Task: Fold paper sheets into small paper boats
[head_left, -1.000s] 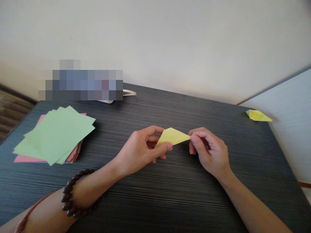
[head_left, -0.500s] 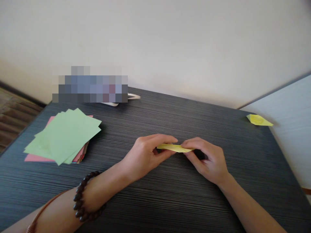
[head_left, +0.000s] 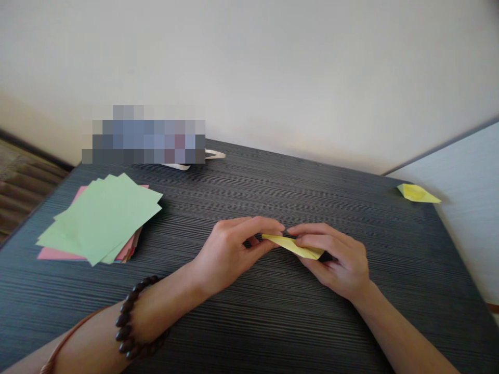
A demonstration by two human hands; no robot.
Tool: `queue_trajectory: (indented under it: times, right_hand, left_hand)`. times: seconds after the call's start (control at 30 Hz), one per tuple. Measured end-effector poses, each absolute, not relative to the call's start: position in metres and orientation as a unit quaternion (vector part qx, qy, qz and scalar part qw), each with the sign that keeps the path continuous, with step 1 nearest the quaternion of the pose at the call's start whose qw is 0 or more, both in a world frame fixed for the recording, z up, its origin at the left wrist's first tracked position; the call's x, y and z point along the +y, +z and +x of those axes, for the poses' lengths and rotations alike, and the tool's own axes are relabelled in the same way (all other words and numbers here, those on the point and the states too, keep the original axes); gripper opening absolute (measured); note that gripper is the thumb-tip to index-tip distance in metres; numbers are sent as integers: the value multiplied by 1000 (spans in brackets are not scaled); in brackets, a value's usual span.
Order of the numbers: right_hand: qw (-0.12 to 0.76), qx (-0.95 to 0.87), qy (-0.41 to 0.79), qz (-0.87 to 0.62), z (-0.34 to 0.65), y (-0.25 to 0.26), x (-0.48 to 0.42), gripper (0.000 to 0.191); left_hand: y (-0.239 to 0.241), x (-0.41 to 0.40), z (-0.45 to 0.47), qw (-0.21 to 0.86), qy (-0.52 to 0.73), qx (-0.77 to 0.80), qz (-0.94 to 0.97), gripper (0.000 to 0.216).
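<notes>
Two bare hands meet above a dark table, with a folded yellow paper between them; take that paper as the centre of the clock. It is seen almost edge-on, a thin sliver sloping from ten o'clock down to four.

Half a second ago it lay flatter across both hands; since then it has shifted toward three o'clock, and its right end has dipped. The paper sits deeper in the right hand, whose grip is closed on it, fingers over the top and thumb underneath. The left hand, at nine o'clock, has its thumb along the paper's narrow left end, while the forefinger arches above, apart from it. Whether the left grip pinches the paper, I cannot tell. The change suggests that the right hand now carries most of the hold, leaving the left to steady the tip.

Farther off at two o'clock, a second yellow folded piece rests near the table's edge, seemingly unmoved. Well apart at nine o'clock lie fanned green sheets over pink ones. A dark beaded bracelet circles the left wrist at eight o'clock.
</notes>
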State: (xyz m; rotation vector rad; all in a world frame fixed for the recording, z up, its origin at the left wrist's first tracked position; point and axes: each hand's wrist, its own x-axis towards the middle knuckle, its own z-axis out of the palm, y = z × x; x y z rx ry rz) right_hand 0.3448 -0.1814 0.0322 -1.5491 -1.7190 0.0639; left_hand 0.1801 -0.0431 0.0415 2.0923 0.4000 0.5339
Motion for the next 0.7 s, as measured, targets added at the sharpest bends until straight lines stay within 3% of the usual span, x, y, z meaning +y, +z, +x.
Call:
queue_trajectory:
  times: [0.27,0.43,0.7]
  right_hand:
    - [409,-667,15,-622,344,32,-181,21]
    - [417,-654,-34,-630,340,30,-179,35]
    - [425,-666,-28,-612,338,31,-180,31]
  left_hand:
    - [43,-44,181,563,230,206,766,16]
    - [44,-45,181,538,238,183,788,17]
    - [41,-46,179,451,314,154,821,10]
